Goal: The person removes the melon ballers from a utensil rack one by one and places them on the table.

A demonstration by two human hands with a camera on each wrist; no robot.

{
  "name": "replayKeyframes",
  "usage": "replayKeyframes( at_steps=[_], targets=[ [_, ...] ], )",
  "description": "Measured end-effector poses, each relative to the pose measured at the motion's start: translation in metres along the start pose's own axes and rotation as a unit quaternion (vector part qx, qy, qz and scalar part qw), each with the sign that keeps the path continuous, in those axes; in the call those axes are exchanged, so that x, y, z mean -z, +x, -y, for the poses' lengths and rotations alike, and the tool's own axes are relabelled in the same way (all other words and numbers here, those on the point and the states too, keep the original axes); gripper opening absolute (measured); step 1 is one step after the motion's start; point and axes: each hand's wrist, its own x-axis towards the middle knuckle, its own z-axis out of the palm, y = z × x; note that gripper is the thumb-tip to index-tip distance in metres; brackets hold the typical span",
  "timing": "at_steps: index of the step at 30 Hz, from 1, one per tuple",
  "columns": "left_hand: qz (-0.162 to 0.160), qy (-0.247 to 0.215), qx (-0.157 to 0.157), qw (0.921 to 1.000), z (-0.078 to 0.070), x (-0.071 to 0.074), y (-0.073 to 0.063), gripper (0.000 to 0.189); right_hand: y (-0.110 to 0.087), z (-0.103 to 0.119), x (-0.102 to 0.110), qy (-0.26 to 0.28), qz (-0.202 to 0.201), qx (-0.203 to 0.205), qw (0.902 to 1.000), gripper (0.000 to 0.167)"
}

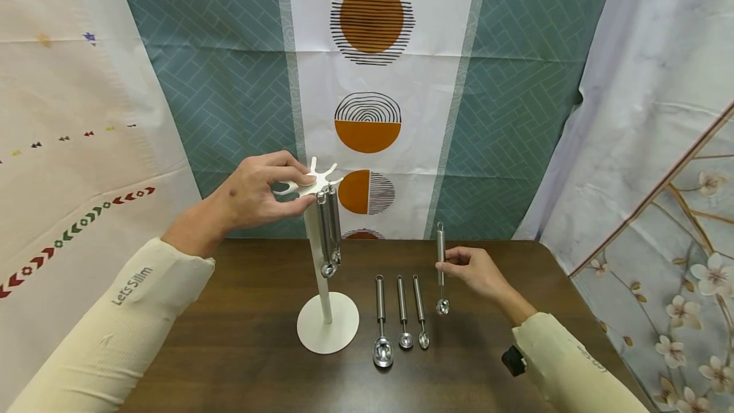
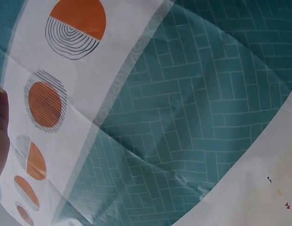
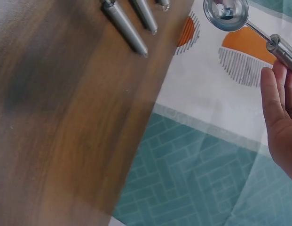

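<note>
In the head view, a steel melon baller [image 1: 441, 247] is held over the counter [image 1: 241, 349] by the right hand [image 1: 477, 271], pinched at the handle — long axis nearly upright, bowl down. To its left, past three more scoops [image 1: 402, 301], the white utensil stand [image 1: 318, 266] is pinched at its top by the nearer left hand [image 1: 265, 188].

In the left wrist view, that grip is mostly cropped out.

In the right wrist view, the handle is seen against the fingers — thumb hidden.

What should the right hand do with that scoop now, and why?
Probably lift the metal scoop toward a bare prong of the white rack: the right hand holds it handle-up, other scoops already hang there, and the left hand grips the rack's top.
</note>
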Motion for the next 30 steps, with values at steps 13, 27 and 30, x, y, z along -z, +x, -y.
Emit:
replayKeyframes(
  at_steps=[13,27,30],
  targets=[
    [-0.009,-0.005,-0.004,0.9999,0.002,-0.001,-0.002,0.019,0.003,-0.022,-0.013,0.030,-0.002,-0.032,0.9990,0.030],
    [-0.017,-0.010,0.006,0.9998,0.000,-0.002,-0.003,0.018,0.003,-0.043,-0.026,0.035,-0.014,-0.051,0.9980,0.028],
    [-0.016,-0.005,0.013,0.9998,0.000,-0.001,-0.003,0.019,0.005,-0.050,-0.030,0.035,-0.022,-0.057,0.9975,0.027]
  ],
)
